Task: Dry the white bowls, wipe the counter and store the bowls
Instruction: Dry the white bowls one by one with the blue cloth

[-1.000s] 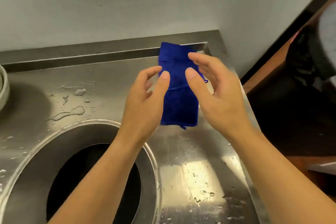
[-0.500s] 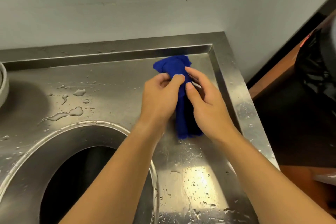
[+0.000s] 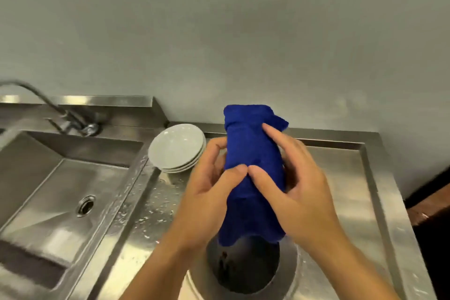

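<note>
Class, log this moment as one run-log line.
phase: preparing cloth | hands: both hold blue cloth | left hand | right hand | bowls: stacked beside sink, untouched

Three shallow white bowls (image 3: 177, 146) sit nested, tilted on the wet steel counter (image 3: 341, 178) beside the sink, while a bunched blue cloth (image 3: 253, 168) is held upright above it.

1. Even, soft light is filling the scene; the wall (image 3: 219, 31) is looking flat grey.
2. Glare is shining off the wet counter (image 3: 151, 204) and the sink (image 3: 48, 190) floor.
3. Motion blur is smearing the tap (image 3: 60, 114) at far left.
4. Edges are bowing from the wide lens.
</note>
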Available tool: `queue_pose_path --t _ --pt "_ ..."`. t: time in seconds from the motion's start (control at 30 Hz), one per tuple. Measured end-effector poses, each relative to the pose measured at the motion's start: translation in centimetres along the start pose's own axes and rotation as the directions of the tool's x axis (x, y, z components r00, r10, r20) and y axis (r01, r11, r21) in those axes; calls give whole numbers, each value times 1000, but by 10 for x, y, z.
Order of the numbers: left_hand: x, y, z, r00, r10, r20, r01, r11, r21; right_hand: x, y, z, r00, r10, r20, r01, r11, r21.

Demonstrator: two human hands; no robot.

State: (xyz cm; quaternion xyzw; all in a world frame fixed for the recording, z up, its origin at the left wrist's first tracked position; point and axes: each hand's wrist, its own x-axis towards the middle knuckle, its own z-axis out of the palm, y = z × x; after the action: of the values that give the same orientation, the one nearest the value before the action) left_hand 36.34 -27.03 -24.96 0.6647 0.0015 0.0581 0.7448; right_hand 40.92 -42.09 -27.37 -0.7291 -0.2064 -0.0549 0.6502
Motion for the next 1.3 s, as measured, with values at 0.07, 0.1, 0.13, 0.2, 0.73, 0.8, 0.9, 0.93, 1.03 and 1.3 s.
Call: queue_pose_path --t 0.07,0.1,0.13,0.2,0.73,0.8,0.9,0.93,1.03,1.3 --pt "-19 34 -26 994 68 -84 -68 998 10 3 -32 36 996 -85 25 84 996 35" --pt "-26 47 -36 986 102 -134 -101 995 19 6 -45 51 992 -121 35 120 992 42" --pt "-33 60 -47 974 139 -177 -137 990 26 9 -59 67 988 -151 45 148 988 49" --pt "-38 77 -67 948 195 -252 -194 981 30 16 -78 91 974 -214 71 211 976 48" --pt "11 58 -278 942 252 -222 -262 965 -16 68 -61 299 982 -180 -56 170 974 -149" --pt "19 50 -292 952 242 -188 -244 970 9 74 -49 313 988 -138 -75 126 982 -143" --pt "35 33 -302 958 227 -173 -217 973 78 83 -28 314 986 -116 -123 99 986 -135" --pt "42 23 -305 957 220 -189 -202 973 111 87 -20 311 984 -116 -133 94 983 -155" --pt "66 -25 -318 936 136 -325 -75 978 195 100 12 299 980 -83 -181 41 974 -225" --pt "128 -177 -342 836 -184 -516 416 827 378 104 111 285 973 72 -221 -128 959 -253"
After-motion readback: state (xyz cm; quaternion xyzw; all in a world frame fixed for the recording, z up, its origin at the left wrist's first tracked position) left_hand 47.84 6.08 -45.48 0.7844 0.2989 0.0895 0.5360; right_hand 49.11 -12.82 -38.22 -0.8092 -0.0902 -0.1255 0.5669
